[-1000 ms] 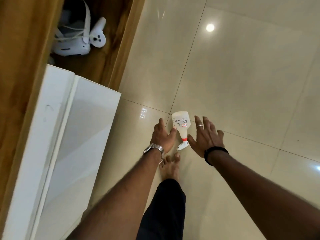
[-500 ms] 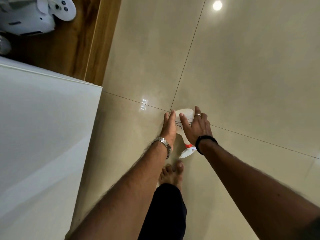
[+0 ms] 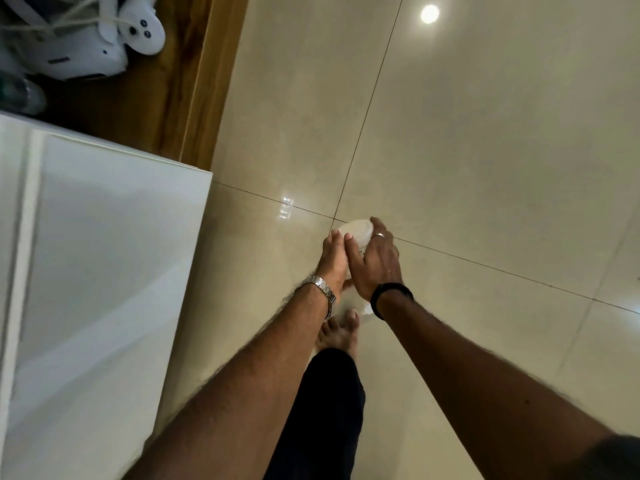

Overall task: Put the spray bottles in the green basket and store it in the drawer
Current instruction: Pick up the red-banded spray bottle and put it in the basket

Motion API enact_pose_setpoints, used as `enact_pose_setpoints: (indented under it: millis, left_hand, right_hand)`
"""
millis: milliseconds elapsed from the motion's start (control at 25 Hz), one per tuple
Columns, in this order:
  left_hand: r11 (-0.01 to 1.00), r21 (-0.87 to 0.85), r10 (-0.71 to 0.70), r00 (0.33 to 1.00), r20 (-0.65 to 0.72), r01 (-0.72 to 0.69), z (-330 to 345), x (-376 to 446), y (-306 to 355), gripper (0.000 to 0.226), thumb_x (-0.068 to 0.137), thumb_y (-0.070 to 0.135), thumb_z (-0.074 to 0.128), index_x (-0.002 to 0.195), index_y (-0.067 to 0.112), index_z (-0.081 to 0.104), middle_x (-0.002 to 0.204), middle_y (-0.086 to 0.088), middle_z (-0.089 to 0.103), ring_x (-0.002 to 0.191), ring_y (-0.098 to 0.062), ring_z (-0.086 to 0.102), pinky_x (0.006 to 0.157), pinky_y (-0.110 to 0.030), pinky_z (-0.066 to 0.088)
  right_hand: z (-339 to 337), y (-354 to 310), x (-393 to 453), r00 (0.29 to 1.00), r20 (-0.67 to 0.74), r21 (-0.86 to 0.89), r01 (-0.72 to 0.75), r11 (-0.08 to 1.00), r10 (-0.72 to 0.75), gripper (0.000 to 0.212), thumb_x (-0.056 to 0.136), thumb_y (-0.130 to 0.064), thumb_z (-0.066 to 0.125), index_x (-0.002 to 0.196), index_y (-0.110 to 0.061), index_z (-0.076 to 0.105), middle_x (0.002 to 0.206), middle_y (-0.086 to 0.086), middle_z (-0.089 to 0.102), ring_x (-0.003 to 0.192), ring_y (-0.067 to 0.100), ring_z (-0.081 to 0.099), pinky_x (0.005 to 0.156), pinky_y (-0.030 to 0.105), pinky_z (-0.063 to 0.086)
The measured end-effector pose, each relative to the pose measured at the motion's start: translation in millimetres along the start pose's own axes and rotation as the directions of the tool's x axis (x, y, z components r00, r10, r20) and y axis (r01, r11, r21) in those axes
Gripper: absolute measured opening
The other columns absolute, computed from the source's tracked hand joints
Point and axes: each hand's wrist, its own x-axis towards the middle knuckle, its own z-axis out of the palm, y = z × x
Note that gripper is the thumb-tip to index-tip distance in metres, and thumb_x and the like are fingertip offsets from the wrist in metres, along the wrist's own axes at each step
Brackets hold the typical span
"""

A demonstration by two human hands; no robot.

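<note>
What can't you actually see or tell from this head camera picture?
- Spray bottle: both hands cover most of it; only its base and a bit of nozzle show.
- Label print: too small and covered by the right hand.
- Left hand: its palm side is hidden against the bottle.
- Green basket: nowhere in view.
- White headset: cut off by the top-left edge.

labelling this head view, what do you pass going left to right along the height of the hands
white panel → left hand → spray bottle → right hand → bare floor tiles. Both hands are closed around the bottle, so those three sit tight together.
</note>
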Motion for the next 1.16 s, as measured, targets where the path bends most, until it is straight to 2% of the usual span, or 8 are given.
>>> enact_pose_setpoints:
  millis: [200, 480, 560, 680, 800, 960, 1080, 1160]
  left_hand:
    - [0.983, -0.162, -0.085, 0.995, 0.051, 0.092, -15.9, -93.3, 16.8, 0.073, 0.101, 0.066, 0.026, 0.136, 0.011, 0.061, 0.133, -0.017, 0.068, 0.123, -0.035, 0.065, 0.076, -0.037, 0.056]
    - [0.992, -0.094, -0.056, 0.951, 0.305, 0.089, -61.8, -233.7, 15.9, 0.065, 0.097, 0.067, 0.039, 0.114, 0.014, 0.070, 0.101, -0.012, 0.077, 0.088, -0.026, 0.073, 0.072, -0.040, 0.061]
    - [0.991, -0.109, -0.030, 0.943, 0.332, 0.070, -71.6, -276.0, -1.3, 0.063, 0.097, 0.065, 0.043, 0.123, 0.013, 0.069, 0.113, -0.015, 0.078, 0.095, -0.026, 0.075, 0.070, -0.042, 0.065]
    - [0.990, -0.078, 0.136, 0.957, 0.255, -0.120, -66.5, -329.8, -39.7, 0.060, 0.097, 0.064, 0.046, 0.140, 0.022, 0.052, 0.139, -0.015, 0.064, 0.117, -0.029, 0.067, 0.079, -0.046, 0.065]
    - [0.872, 0.118, 0.473, 0.880, 0.051, -0.475, -55.1, -381.2, -92.9, 0.075, 0.091, 0.073, 0.040, 0.154, 0.036, 0.023, 0.154, -0.004, 0.049, 0.130, -0.024, 0.059, 0.101, -0.050, 0.057]
    - [0.567, 0.427, 0.792, 0.609, -0.049, -0.704, -65.3, -433.2, -186.2, 0.077, 0.093, 0.071, 0.035, 0.158, 0.034, 0.016, 0.162, 0.006, 0.034, 0.143, -0.015, 0.046, 0.116, -0.046, 0.043]
    - [0.540, 0.462, 0.809, 0.584, -0.057, -0.703, -97.6, -481.4, -247.4, 0.080, 0.096, 0.067, 0.040, 0.160, 0.029, 0.014, 0.165, 0.008, 0.029, 0.146, -0.013, 0.042, 0.118, -0.039, 0.042]
    - [0.581, 0.467, 0.785, 0.611, -0.104, -0.667, -123.2, -504.2, -307.8, 0.080, 0.095, 0.063, 0.050, 0.160, 0.034, 0.013, 0.163, 0.013, 0.029, 0.144, 0.000, 0.038, 0.117, -0.014, 0.032]
  right_hand:
    - [-71.2, -42.5, -79.5, 0.944, 0.078, 0.003, 0.322, 0.947, -0.321, 0.064, 0.091, -0.032, 0.052, 0.149, -0.016, 0.033, 0.152, 0.008, 0.040, 0.140, 0.024, 0.038, 0.114, 0.043, 0.039]
    - [-155.8, -83.4, -187.0, 0.672, 0.369, -0.141, 0.723, 0.676, -0.642, 0.058, 0.095, -0.013, 0.052, 0.151, -0.015, 0.037, 0.169, 0.002, 0.020, 0.159, 0.016, 0.002, 0.128, 0.052, 0.010]
    - [-167.9, -87.2, -224.5, 0.685, 0.372, -0.139, 0.709, 0.692, -0.627, 0.059, 0.101, -0.019, 0.047, 0.157, -0.018, 0.031, 0.171, -0.003, 0.011, 0.158, 0.010, -0.002, 0.129, 0.045, 0.009]
    - [-169.9, -91.5, -286.9, 0.858, 0.207, -0.034, 0.487, 0.873, -0.470, 0.062, 0.103, -0.055, 0.029, 0.160, -0.031, 0.024, 0.170, -0.014, 0.010, 0.156, 0.001, 0.005, 0.127, 0.035, 0.017]
    - [-161.4, -90.5, -346.5, 0.968, 0.073, 0.252, 0.216, 0.943, -0.241, 0.060, 0.104, -0.059, 0.029, 0.158, -0.034, 0.026, 0.159, -0.005, 0.042, 0.143, 0.009, 0.044, 0.117, 0.035, 0.038]
    - [-162.4, -72.5, -420.8, 0.974, 0.102, 0.409, 0.143, 0.901, -0.201, 0.054, 0.095, -0.069, 0.037, 0.136, -0.036, 0.047, 0.112, -0.008, 0.072, 0.090, 0.003, 0.074, 0.083, 0.028, 0.059]
    - [-156.6, -60.0, -485.4, 0.947, 0.153, 0.442, 0.191, 0.876, -0.284, 0.057, 0.084, -0.077, 0.052, 0.124, -0.036, 0.056, 0.101, -0.012, 0.075, 0.086, 0.008, 0.076, 0.067, 0.021, 0.059]
    - [-146.1, -39.6, -529.2, 0.944, 0.192, 0.398, 0.176, 0.901, -0.269, 0.069, 0.075, -0.087, 0.053, 0.123, -0.038, 0.058, 0.104, -0.018, 0.072, 0.087, 0.002, 0.073, 0.064, 0.018, 0.057]
